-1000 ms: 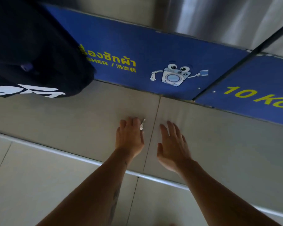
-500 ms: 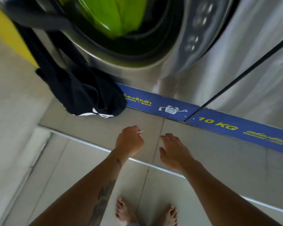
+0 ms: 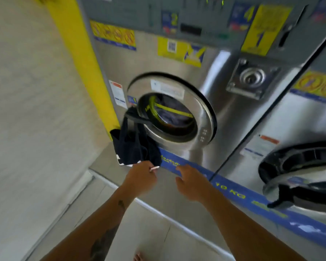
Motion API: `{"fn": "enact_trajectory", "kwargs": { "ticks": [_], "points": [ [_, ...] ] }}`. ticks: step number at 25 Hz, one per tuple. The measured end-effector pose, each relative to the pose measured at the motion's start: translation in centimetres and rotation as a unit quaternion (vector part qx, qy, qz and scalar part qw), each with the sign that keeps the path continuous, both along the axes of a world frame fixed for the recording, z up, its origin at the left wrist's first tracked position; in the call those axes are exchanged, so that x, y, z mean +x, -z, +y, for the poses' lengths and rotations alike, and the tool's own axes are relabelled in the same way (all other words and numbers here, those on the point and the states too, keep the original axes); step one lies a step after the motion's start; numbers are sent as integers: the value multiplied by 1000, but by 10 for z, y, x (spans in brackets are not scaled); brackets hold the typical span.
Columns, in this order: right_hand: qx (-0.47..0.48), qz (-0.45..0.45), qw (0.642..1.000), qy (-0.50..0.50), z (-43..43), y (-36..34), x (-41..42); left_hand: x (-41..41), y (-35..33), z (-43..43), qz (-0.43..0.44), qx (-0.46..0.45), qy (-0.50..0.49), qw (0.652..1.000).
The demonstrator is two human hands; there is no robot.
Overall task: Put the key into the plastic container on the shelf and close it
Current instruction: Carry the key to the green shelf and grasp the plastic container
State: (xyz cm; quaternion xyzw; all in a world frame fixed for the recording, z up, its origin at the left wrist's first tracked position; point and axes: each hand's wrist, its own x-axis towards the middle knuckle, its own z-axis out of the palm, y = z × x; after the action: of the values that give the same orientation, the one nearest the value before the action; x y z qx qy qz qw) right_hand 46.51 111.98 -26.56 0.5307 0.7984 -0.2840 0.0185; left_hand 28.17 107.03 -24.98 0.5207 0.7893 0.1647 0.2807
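Note:
My left hand (image 3: 141, 178) is closed around a small silver key (image 3: 154, 168); only the key's tip sticks out to the right of my fingers. My right hand (image 3: 191, 182) hovers beside it, fingers loosely spread and holding nothing. Both hands are raised in front of the grey tiled step (image 3: 105, 162) below a steel front-loading washing machine (image 3: 224, 102). No plastic container and no shelf are in view. The picture is blurred by motion.
A dark garment (image 3: 135, 147) hangs out of the open drum (image 3: 167, 117) down to the step, just above my left hand. A second washer's open door (image 3: 297, 176) juts out at the right. A yellow pillar (image 3: 79, 59) and a pale wall (image 3: 30, 110) stand at the left.
My left hand closed on the key on the tiled step and lifted it. The view swung up from the step to the washer fronts, and both hands rose off the tiles.

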Motion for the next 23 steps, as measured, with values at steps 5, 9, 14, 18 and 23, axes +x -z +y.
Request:
{"fn": "enact_trajectory", "kwargs": {
  "ticks": [5, 9, 14, 18, 23],
  "points": [
    [17, 40, 994, -100, -13, -61, -11, 4, -73, -59, 42, 46, -69, 996],
    [45, 56, 979, -193, -44, -102, -24, 7, -109, -124, 50, 55, -152, 986],
    [65, 65, 938, -334, -117, -140, -76, -2, -141, -235, 31, 83, -286, 954],
    [65, 74, 884, -457, -209, -170, -135, -22, -164, -351, 37, 102, -398, 911],
    [85, 90, 813, -569, -361, -196, -202, -39, -180, -529, 73, 103, -521, 844]
  ]
}}
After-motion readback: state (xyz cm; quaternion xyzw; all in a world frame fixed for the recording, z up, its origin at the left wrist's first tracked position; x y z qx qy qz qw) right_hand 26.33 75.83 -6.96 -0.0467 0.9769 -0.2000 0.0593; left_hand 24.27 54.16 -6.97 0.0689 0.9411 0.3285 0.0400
